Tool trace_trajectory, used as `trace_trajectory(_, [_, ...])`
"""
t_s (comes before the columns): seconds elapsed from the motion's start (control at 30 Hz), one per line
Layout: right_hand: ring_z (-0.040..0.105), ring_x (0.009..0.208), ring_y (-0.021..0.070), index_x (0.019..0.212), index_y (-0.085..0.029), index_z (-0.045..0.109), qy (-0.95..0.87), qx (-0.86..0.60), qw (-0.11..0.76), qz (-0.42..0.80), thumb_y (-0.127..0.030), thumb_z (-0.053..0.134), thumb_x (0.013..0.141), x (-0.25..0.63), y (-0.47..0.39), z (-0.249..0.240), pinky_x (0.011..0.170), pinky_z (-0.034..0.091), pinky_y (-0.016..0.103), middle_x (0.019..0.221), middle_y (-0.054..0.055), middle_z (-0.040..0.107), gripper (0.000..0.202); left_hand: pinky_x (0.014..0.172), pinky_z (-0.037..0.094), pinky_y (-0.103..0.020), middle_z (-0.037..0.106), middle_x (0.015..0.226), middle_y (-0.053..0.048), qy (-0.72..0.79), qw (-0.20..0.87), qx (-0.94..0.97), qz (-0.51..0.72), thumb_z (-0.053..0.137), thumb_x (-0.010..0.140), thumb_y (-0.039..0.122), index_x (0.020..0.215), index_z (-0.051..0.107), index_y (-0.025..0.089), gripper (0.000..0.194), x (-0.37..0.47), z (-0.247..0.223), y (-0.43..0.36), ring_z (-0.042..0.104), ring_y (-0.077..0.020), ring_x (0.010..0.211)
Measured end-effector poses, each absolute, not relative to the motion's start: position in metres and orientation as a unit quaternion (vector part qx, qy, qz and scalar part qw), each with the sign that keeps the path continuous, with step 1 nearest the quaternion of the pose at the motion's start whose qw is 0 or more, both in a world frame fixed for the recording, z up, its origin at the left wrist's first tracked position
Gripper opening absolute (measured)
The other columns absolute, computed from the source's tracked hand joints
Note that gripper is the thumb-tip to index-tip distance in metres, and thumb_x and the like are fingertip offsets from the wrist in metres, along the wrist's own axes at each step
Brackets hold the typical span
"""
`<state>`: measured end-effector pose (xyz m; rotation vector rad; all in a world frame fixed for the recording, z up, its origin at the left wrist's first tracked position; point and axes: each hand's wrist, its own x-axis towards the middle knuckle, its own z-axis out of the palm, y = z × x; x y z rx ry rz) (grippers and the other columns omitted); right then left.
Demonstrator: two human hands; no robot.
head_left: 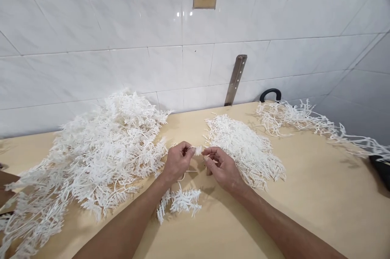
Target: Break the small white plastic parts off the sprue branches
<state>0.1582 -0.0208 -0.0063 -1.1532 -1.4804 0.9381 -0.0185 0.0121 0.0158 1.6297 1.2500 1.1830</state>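
Head view: two hands above table [329,186]. Left hand [177,162] grip clamped on one tuft [198,150]; right hand [223,168] grip at tuft's right end, could not tell whether clamped. Three piles: big pile [106,153] left, middle pile [243,147] just beside right hand, thin pile [300,119] far right. Sprigs [184,201], count unclear, lay beside left forearm. One metal strip [235,81], one black handle [271,90] stood near back edge. Widest open room: right front.

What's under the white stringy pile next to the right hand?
Around the far and right edges of the white pile, you can see tan table. Whatever's under its middle is covered, so I can't tell.
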Motion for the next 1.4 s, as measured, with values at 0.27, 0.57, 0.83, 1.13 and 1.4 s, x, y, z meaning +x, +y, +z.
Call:
trace_trajectory(0.27, [0.064, 0.063, 0.0145, 0.102, -0.019, 0.069, -0.736, -0.431, 0.444, 0.275, -0.023, 0.048, 0.092, 0.144, -0.038, -0.01, 0.06, 0.053, 0.028, 0.083, 0.005, 0.072, 0.023, 0.038, 0.02, -0.019, 0.052, 0.055, 0.004, 0.533, 0.499, 0.43, 0.531, 0.073, 0.068, 0.047, 0.066, 0.055, 0.017, 0.035, -0.027, 0.019, 0.024, 0.031, -0.004, 0.038])
trace_trajectory(0.57, [0.068, 0.091, 0.0251, 0.11, -0.017, 0.066, -0.674, -0.569, 0.434, 0.184, -0.019, 0.043, 0.087, 0.179, -0.002, -0.016, 0.085, 0.054, 0.043, 0.102, 0.011, 0.073, 0.033, 0.037, 0.021, -0.017, 0.056, 0.057, 0.003, 0.516, 0.531, 0.449, 0.5, 0.079, 0.06, 0.047, 0.07, 0.061, 0.015, 0.038, -0.019, 0.017, 0.017, 0.032, -0.0028, 0.038])
trace_trajectory(0.83, [0.066, 0.104, 0.0269, 0.114, -0.016, 0.063, -0.609, -0.583, 0.495, 0.212, -0.023, 0.05, 0.087, 0.19, 0.001, -0.014, 0.091, 0.054, 0.046, 0.109, 0.014, 0.07, 0.031, 0.04, 0.027, -0.018, 0.056, 0.059, 0.003, 0.502, 0.524, 0.482, 0.492, 0.077, 0.064, 0.044, 0.069, 0.062, 0.015, 0.034, -0.014, 0.013, 0.014, 0.037, -0.0045, 0.042])
trace_trajectory(1.13, [0.068, 0.078, 0.0186, 0.107, -0.017, 0.065, -0.58, -0.512, 0.523, 0.358, -0.045, 0.061, 0.088, 0.163, -0.016, -0.005, 0.069, 0.059, 0.032, 0.103, 0.01, 0.07, 0.034, 0.051, 0.037, -0.021, 0.056, 0.06, 0.003, 0.511, 0.435, 0.548, 0.499, 0.068, 0.073, 0.038, 0.072, 0.062, 0.016, 0.023, -0.005, 0.007, 0.006, 0.046, -0.0089, 0.053])
trace_trajectory(1.4, [0.065, 0.062, 0.0174, 0.087, -0.018, 0.07, -0.627, -0.474, 0.459, 0.413, -0.051, 0.057, 0.09, 0.164, 0.003, -0.005, 0.064, 0.054, 0.03, 0.07, 0.002, 0.068, 0.036, 0.054, 0.039, -0.022, 0.06, 0.061, 0.002, 0.539, 0.349, 0.614, 0.459, 0.06, 0.076, 0.028, 0.069, 0.063, 0.017, 0.013, -0.002, 0.007, 0.002, 0.049, -0.01, 0.054])
